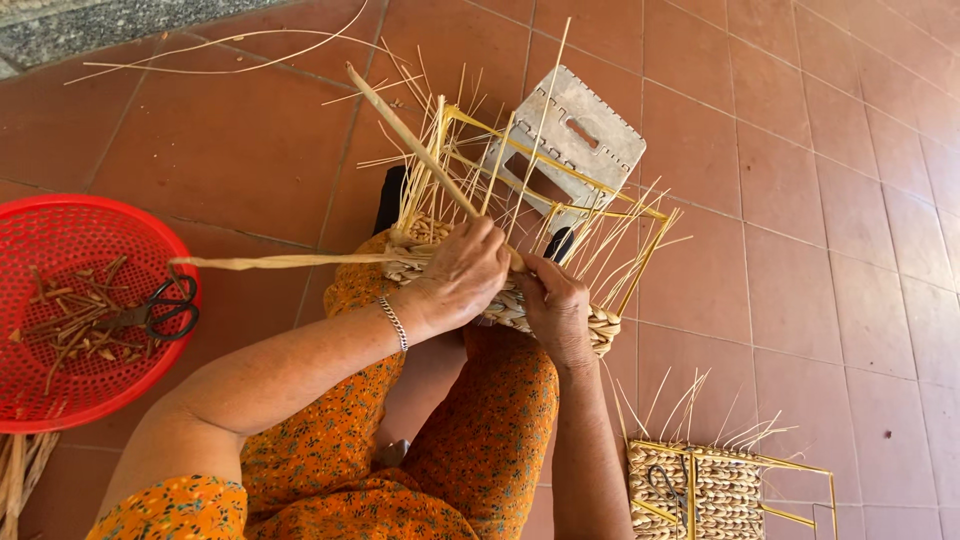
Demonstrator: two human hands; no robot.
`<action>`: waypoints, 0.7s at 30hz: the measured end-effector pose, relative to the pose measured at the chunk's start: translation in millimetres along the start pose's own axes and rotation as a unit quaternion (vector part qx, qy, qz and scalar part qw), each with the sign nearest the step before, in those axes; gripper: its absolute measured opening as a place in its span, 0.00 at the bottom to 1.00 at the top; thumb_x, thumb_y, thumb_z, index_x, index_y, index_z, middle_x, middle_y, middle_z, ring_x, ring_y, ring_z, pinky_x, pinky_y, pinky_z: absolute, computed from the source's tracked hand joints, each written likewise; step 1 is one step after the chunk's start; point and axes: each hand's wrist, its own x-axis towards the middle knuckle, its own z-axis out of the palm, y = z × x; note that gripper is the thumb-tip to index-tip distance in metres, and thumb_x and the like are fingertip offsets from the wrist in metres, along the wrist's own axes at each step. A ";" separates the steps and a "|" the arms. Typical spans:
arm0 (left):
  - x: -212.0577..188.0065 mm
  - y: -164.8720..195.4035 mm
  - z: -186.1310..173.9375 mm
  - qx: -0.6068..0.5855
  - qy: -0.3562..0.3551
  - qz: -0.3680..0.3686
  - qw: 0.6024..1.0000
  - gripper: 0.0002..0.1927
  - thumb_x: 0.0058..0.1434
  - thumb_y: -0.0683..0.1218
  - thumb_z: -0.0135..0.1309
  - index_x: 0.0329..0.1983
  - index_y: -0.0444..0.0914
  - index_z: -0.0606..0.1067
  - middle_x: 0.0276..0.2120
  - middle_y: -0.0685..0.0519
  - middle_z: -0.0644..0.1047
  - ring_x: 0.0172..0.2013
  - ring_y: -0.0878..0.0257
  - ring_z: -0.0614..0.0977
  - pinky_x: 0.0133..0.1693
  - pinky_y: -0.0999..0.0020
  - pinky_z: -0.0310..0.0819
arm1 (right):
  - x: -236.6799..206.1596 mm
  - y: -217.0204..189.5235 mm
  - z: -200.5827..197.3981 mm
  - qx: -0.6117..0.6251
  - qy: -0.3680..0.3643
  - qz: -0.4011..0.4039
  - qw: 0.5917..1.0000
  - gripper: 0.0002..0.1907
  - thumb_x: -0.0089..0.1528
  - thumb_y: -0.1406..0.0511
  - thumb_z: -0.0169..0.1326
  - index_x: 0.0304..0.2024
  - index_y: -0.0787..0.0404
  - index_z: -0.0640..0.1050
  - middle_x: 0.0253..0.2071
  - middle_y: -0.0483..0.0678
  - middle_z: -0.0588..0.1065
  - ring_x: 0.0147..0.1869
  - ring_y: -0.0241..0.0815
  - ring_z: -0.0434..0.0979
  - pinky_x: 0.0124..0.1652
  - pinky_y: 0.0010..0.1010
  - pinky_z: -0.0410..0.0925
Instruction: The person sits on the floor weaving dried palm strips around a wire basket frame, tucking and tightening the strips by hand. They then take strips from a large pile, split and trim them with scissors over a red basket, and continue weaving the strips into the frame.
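Now: left hand (462, 272) grip closed on fibre strand (290, 261), long axis horiz., pointing left; right hand (556, 305) pinches basket (512, 300) rim.

One head-worn camera looks steeply down, close over the person's lap, onto the tiled floor (800, 200). The hands sit at the centre of the frame, a red basket (60, 240) at the left edge, and no second view exists.

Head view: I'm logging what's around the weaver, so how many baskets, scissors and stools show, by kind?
Woven baskets on yellow frames: 2, the one in both hands and a finished one on the floor.
Red plastic basket: 1
Black scissors: 1, lying in the red one
Grey plastic stool: 1
Total: 5
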 end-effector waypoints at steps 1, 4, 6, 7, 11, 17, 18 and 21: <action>-0.5 -1.9 2.2 -0.036 0.022 -0.009 0.999 0.11 0.71 0.40 0.50 0.41 0.26 0.78 0.37 0.44 0.76 0.39 0.56 0.75 0.38 0.65 0.77 | 0.1 0.8 0.7 0.034 0.008 0.001 0.999 0.15 0.63 0.72 0.59 0.52 0.62 0.77 0.41 0.51 0.82 0.44 0.39 0.85 0.41 0.30 0.77; -5.4 -7.7 5.3 -0.139 -0.114 -0.061 0.982 0.12 0.62 0.41 0.52 0.40 0.23 0.77 0.31 0.43 0.74 0.28 0.59 0.74 0.28 0.68 0.74 | -2.2 3.2 4.4 0.048 0.021 0.008 0.999 0.16 0.63 0.72 0.58 0.54 0.62 0.76 0.44 0.51 0.83 0.49 0.40 0.86 0.45 0.30 0.78; -3.0 -8.2 7.5 -0.103 -0.067 -0.048 0.991 0.12 0.62 0.36 0.49 0.45 0.21 0.75 0.29 0.43 0.73 0.23 0.62 0.73 0.20 0.71 0.71 | -3.5 4.8 9.0 0.037 0.020 0.026 0.999 0.14 0.64 0.71 0.58 0.53 0.61 0.77 0.43 0.51 0.84 0.48 0.39 0.86 0.44 0.29 0.78; 0.3 -7.4 8.8 -0.087 -0.043 -0.041 0.994 0.13 0.62 0.33 0.47 0.48 0.20 0.74 0.28 0.43 0.72 0.21 0.64 0.72 0.15 0.73 0.70 | -3.7 6.2 10.0 0.034 0.017 0.041 0.998 0.12 0.65 0.71 0.58 0.52 0.60 0.77 0.43 0.50 0.84 0.46 0.38 0.86 0.43 0.29 0.77; 23.6 -4.0 17.4 -0.127 -0.225 -0.137 0.956 0.20 0.69 0.36 0.45 0.63 0.24 0.63 0.22 0.51 0.72 0.19 0.65 0.70 0.18 0.71 0.68 | -8.4 11.4 10.0 0.068 0.022 0.053 0.996 0.10 0.65 0.70 0.58 0.49 0.61 0.77 0.43 0.49 0.84 0.47 0.38 0.86 0.45 0.29 0.80; 23.1 -17.1 33.0 -0.352 -0.023 -0.219 0.910 0.08 0.65 0.44 0.55 0.42 0.35 0.76 0.22 0.54 0.73 0.19 0.65 0.71 0.19 0.73 0.67 | -10.0 20.3 17.0 0.045 0.043 0.039 0.997 0.10 0.64 0.70 0.59 0.48 0.60 0.78 0.41 0.47 0.84 0.45 0.37 0.86 0.43 0.28 0.77; 15.8 -18.7 34.7 -0.409 -0.007 -0.245 0.879 0.08 0.66 0.45 0.55 0.40 0.34 0.76 0.24 0.55 0.74 0.21 0.66 0.73 0.19 0.73 0.71 | -10.4 22.4 18.4 0.042 0.045 0.039 0.997 0.10 0.64 0.70 0.60 0.48 0.59 0.79 0.41 0.47 0.84 0.45 0.37 0.86 0.43 0.28 0.78; -7.1 -20.8 34.5 -0.561 0.002 -0.319 0.764 0.08 0.67 0.45 0.51 0.39 0.34 0.76 0.26 0.51 0.77 0.23 0.65 0.80 0.24 0.70 0.79 | -10.7 24.6 25.3 0.030 0.048 0.037 0.998 0.10 0.63 0.70 0.61 0.47 0.59 0.80 0.39 0.47 0.84 0.43 0.36 0.86 0.41 0.26 0.80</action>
